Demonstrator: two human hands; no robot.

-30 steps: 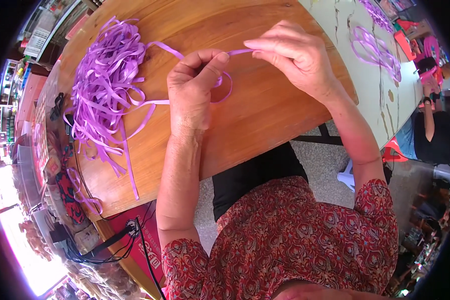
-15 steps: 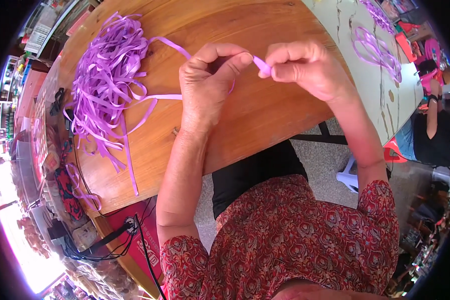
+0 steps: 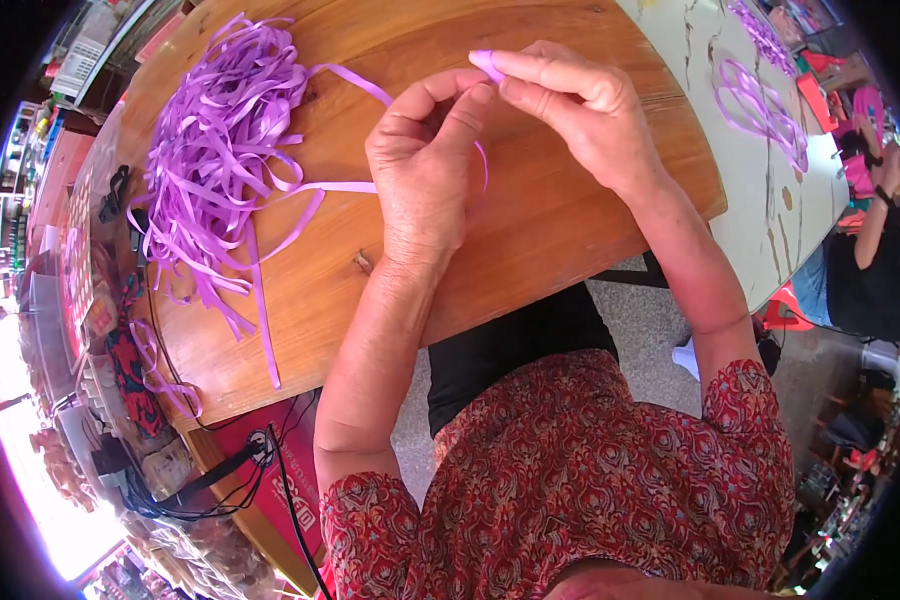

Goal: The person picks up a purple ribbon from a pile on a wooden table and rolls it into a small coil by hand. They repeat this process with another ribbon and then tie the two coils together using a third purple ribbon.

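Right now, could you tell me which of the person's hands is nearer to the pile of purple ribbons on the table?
Left. The left hand is just right of the pile of purple ribbons, not touching it. The right hand is farther right, beyond the left.

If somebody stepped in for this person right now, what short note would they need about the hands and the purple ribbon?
Left hand: fingers curled, pinching a purple ribbon strip above the wooden table.
Right hand: fingertips pinch the strip's upper end, meeting the left thumb.
Things: big loose pile of purple ribbons lies on the table to the left, with one strand trailing toward the hands.
Done: one strip picked up, held by both hands.
Left: the shaping of this strip; the pile looks unworked.
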